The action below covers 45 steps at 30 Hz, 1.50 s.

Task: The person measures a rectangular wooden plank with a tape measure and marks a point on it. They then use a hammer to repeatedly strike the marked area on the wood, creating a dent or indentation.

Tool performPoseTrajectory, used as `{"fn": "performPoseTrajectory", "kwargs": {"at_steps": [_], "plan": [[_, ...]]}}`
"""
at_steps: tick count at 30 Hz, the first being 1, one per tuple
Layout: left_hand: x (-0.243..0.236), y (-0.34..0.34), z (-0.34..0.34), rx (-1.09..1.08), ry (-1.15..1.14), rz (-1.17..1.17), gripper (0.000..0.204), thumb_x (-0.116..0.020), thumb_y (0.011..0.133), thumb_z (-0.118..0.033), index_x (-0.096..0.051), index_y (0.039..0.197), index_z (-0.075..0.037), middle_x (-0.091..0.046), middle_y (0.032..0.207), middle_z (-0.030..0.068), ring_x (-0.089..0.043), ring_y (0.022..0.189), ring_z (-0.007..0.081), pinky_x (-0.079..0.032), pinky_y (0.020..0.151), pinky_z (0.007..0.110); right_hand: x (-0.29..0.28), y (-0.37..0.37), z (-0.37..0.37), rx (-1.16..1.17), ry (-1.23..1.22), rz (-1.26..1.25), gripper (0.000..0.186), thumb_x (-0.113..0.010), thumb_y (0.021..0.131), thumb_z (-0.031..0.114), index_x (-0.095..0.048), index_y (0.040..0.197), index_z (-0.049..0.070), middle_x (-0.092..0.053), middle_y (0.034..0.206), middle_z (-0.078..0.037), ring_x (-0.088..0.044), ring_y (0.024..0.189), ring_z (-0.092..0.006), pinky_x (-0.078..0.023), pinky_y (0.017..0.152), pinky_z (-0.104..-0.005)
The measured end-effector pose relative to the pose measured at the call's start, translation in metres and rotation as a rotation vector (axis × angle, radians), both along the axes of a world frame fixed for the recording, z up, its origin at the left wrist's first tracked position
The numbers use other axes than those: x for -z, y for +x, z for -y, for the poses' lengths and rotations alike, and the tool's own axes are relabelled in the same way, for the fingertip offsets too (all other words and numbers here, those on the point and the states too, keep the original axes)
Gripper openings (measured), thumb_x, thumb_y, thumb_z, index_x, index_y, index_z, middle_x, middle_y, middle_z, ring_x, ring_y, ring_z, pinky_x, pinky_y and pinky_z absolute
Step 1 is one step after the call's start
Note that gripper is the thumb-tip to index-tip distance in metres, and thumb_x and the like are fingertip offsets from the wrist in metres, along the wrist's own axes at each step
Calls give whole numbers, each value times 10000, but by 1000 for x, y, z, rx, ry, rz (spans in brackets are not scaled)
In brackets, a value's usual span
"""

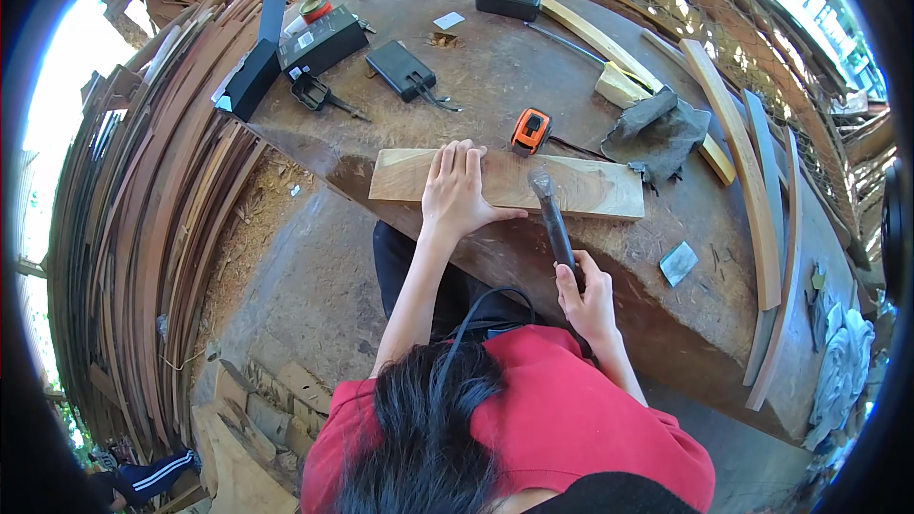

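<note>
Pale-brown, grained wooden board (511,181), left fingers (458,164) spread across it, right fingers (588,270) gripping dark-handled tool (555,224)

The left grip (457,198) lies palm down, its fingers (455,162) pointing forward close together and its thumb (507,214) stretched to the right; the left forearm (417,290) slants forward and rightward behind a nearly straight wrist (441,231). The right grip (586,300), nearer the body, is curled tight with its thumb toward the left, and the right forearm (619,362) slants forward and leftward
</note>
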<state>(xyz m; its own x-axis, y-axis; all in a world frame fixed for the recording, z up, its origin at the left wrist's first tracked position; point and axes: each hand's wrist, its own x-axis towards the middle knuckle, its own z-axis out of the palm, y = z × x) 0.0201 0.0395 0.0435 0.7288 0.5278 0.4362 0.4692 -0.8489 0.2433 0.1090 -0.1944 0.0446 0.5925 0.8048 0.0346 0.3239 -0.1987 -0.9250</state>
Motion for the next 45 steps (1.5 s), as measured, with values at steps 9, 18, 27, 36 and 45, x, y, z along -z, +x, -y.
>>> {"fn": "performPoseTrajectory", "kwargs": {"at_steps": [9, 18, 27, 36, 45], "plan": [[-1, 1, 1, -16, 11, 0, 1062, -770, 462, -740, -504, 1200, -25, -494, 1238, 127, -431, 1232, 303, -348, 1070, 416, -2, -3, -3, 50, -38, -121, 308, -575, 967, 291, -571, 1012, -14, -536, 549, -91, -553, 467, -165, -412, 477, -313], [-1, 1, 1, -29, -2, -28, 1074, -755, 471, -757, -500, 1207, -18, -485, 1250, 131, -419, 1245, 304, -329, 1089, 423, -3, 3, -3, 40, -59, -73, 311, -580, 967, 289, -582, 1004, -20, -544, 550, -80, -545, 466, -152, -413, 474, -310], [-1, 1, 1, -20, 9, -17, 1078, -764, 476, -745, -493, 1223, -17, -488, 1261, 136, -427, 1239, 304, -342, 1077, 416, 0, 6, -5, 67, 24, -31, 278, -533, 998, 273, -549, 972, -3, -479, 551, 22, -441, 402, -44, -313, 350, -232], [-3, 1, 2, -19, 12, -19, 1060, -750, 481, -756, -504, 1200, -16, -492, 1240, 134, -428, 1235, 303, -334, 1081, 423, -7, 15, -12, 49, -29, -15, 330, -567, 972, 308, -596, 984, -20, -545, 545, -85, -556, 466, -165, -418, 478, -317], [3, 2, -1, -18, 21, -9, 1070, -722, 471, -793, -507, 1180, -20, -493, 1230, 137, -426, 1239, 301, -318, 1096, 425, -16, 10, -17, 68, -39, -91, 358, -539, 987, 331, -592, 995, -23, -552, 547, -62, -541, 450, -138, -419, 468, -304]]}}
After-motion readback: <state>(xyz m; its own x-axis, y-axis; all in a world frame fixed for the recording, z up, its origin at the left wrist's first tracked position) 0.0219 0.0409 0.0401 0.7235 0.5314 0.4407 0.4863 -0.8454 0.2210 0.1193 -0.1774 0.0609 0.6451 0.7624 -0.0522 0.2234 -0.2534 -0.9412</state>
